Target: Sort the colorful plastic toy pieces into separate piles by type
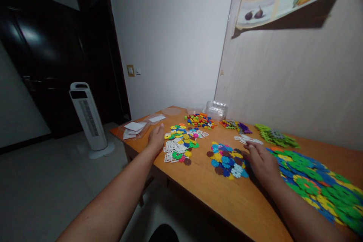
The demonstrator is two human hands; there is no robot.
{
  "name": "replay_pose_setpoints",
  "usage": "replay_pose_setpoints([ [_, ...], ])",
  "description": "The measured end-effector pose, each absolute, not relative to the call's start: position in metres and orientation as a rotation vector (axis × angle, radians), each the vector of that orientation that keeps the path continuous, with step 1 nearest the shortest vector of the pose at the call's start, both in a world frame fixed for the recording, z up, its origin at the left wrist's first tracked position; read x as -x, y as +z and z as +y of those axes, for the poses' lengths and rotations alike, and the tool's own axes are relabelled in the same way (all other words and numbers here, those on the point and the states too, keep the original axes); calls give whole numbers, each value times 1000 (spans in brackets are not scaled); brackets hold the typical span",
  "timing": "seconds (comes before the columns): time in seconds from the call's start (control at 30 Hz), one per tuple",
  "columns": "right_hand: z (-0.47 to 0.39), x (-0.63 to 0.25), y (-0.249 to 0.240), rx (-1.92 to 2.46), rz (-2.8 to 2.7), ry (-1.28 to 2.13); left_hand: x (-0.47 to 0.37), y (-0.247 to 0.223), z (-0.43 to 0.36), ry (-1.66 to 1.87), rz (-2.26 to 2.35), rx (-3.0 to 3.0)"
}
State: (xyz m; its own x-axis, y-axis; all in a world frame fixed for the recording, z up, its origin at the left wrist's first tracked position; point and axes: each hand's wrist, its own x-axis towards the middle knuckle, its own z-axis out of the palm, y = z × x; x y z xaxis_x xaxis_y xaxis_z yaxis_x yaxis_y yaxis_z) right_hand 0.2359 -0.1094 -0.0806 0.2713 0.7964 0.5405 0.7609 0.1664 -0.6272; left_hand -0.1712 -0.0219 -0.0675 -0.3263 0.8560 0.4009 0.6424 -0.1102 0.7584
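Observation:
My left hand (156, 138) rests thumb up at the left side of a mixed heap of coloured snowflake discs (181, 135) and white lattice pieces (175, 147). Its thumb is stretched out; the other fingers are mostly hidden behind it. Against the right side of a second heap of blue, yellow and brown snowflake discs (226, 160) stands my right hand (261, 160), palm turned inward, fingers loosely bent and apart. Just beyond its fingertips lie a few white flat pieces (248, 139). I see nothing gripped in either hand.
Large green, blue and yellow discs (320, 185) spread over the table's right side. Along the back are small coloured blocks (198, 120), green pieces (275, 136) and a clear plastic box (216, 109). White cards (135, 126) lie at the left corner. A tower fan (90, 121) stands on the floor.

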Motion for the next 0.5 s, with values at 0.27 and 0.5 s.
replay_pose_setpoints([
  [0.27,-135,-202,-64,1487,-1790,-248,165,-63,-25,1312,1954,-1714],
  [0.5,-144,-157,-40,1537,-2045,-175,163,-61,-22,1251,1885,-1736],
])
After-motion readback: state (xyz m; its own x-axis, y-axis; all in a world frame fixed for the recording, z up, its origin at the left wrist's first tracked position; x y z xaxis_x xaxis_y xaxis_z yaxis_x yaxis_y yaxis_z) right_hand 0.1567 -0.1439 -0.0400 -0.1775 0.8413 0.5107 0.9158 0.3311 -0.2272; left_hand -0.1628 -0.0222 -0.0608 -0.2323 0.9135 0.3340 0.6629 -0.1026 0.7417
